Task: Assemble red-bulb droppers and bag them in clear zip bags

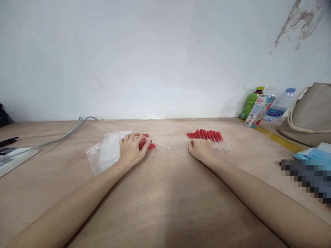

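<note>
My left hand (132,148) is over a small pile of red rubbery pieces (144,144), fingers spread and curved, with the thumb beside them. Its wrist side lies across clear plastic zip bags (106,151). A long row of thin white-tipped sticks (168,147) runs across the table between my hands, one stick lying crosswise on top. My right hand (201,148) rests curled at the row's right part; its fingertips are tucked under, so what they hold is hidden. Around it are several sticks with red covers (207,134) on their far ends, fanned side by side.
A green bottle (250,103), a drink carton (258,108) and a clear bottle (280,106) stand back right, near a beige bag (307,110). A blue packet (315,155) lies at the right. A grey cable (64,135) crosses the left side to a white device (23,158).
</note>
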`<control>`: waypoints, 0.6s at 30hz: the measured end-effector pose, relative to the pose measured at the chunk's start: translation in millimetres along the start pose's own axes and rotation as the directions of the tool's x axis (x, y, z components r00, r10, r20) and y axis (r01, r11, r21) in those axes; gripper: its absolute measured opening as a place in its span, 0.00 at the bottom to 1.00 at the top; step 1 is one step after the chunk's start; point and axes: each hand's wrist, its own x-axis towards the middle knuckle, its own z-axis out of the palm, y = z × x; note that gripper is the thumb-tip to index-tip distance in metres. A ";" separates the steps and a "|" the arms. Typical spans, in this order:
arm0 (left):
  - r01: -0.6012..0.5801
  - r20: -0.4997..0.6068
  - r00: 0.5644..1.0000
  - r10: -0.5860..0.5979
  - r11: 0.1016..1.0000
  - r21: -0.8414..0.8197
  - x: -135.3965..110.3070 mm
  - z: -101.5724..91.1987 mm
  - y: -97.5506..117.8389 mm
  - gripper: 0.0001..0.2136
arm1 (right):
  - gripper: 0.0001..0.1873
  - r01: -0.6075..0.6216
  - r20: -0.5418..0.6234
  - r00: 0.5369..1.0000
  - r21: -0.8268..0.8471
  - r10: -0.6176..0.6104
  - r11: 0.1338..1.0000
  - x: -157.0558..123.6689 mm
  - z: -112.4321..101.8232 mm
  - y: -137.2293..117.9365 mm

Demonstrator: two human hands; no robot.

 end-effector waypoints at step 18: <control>0.095 0.290 0.957 -0.035 0.976 -0.195 20.2 27.4 -2.4 0.21 | 0.15 0.025 -0.071 0.997 -0.008 -0.025 1.000 0.1 4.2 1.4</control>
